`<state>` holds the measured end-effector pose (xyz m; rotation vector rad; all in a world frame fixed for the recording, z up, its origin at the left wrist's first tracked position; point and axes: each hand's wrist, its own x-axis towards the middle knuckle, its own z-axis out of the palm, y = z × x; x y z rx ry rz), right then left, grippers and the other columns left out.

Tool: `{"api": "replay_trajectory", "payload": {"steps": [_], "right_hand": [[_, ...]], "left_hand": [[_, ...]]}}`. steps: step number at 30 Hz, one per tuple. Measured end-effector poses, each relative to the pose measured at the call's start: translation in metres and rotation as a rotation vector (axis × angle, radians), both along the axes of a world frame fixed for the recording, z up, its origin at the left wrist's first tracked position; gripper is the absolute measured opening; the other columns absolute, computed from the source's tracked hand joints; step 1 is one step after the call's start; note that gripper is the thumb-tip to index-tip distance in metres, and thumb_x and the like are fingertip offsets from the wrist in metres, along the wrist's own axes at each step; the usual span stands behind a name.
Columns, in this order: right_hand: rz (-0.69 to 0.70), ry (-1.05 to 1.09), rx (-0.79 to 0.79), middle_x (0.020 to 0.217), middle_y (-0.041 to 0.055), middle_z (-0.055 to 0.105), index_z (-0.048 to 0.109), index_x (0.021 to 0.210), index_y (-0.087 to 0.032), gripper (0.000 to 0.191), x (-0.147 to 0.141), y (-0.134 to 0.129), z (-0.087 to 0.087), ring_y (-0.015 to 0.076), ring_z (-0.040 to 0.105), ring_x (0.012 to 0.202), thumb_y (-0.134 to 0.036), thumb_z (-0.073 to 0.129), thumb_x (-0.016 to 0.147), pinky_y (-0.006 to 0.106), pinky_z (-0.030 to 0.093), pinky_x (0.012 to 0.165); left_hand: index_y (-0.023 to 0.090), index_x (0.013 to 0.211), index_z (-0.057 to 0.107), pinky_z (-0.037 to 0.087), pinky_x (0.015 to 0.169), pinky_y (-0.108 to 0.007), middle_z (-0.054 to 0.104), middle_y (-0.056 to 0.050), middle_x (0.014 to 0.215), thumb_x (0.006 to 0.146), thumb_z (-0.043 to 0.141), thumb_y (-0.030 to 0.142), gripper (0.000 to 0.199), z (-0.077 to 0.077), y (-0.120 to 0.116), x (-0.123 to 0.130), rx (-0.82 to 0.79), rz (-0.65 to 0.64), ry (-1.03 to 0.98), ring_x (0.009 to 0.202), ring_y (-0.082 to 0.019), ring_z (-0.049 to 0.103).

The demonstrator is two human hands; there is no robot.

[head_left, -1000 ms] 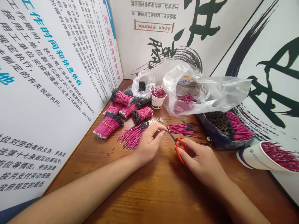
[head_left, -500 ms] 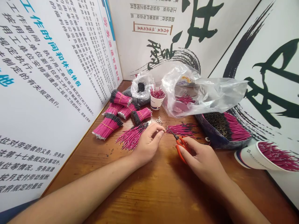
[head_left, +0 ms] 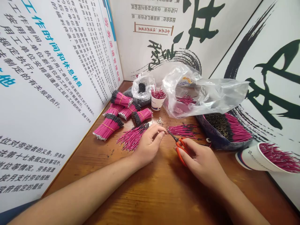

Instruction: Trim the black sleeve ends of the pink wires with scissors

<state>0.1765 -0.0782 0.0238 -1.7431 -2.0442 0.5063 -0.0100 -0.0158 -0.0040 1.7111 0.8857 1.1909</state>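
Orange-handled scissors [head_left: 182, 149] are in my right hand [head_left: 201, 159], their dark blades pointing left at my other hand's fingertips. My left hand [head_left: 151, 142] is closed in a pinch; whatever sits between thumb and forefinger is too small to make out. Left of that hand, loose pink wires with black ends [head_left: 130, 137] lie fanned on the table, partly behind it. More loose pink wires [head_left: 182, 130] lie just beyond the scissors. Small pale loops [head_left: 159, 120] rest behind my left hand.
Bundles of pink wires [head_left: 107, 126] tied with bands are stacked at left. A paper cup of wires [head_left: 158, 101] stands behind, beside a clear plastic bag [head_left: 211, 93]. On the right are a dark tray [head_left: 211, 136] of wires and a tilted paper cup [head_left: 253, 157]. Printed panels surround the table.
The scissors have shifted slightly left, bringing the blade tips up to my left fingertips, and their handles look closer together. My left hand has barely moved.
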Motion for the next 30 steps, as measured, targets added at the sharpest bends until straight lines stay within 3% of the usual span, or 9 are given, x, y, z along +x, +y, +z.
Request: {"api": "replay_trajectory", "payload": {"steps": [20,30], "right_hand": [[0.032,0.025,-0.011,0.063,-0.0027,0.059,0.056,0.082,-0.023,0.024,-0.0013,0.0002,-0.0032,0.0142,0.052,0.055,-0.042,0.047,0.095,0.024,0.036,0.054],[-0.063,-0.034,0.069,0.065,-0.0019,0.061,0.057,0.085,-0.023,0.026,0.006,0.0018,-0.0074,0.0151,0.054,0.054,-0.045,0.045,0.094,0.024,0.036,0.054]], "left_hand": [[0.016,0.087,0.062,0.042,0.081,-0.027,0.057,-0.003,0.085,0.096,0.047,0.02,0.018,0.0025,-0.0007,-0.0006,-0.005,-0.018,0.008,0.085,-0.016,0.053],[0.016,0.087,0.061,0.044,0.085,-0.029,0.06,-0.004,0.089,0.097,0.046,0.021,0.019,0.0011,0.0005,-0.0003,0.022,-0.007,0.023,0.089,-0.017,0.057]]}}
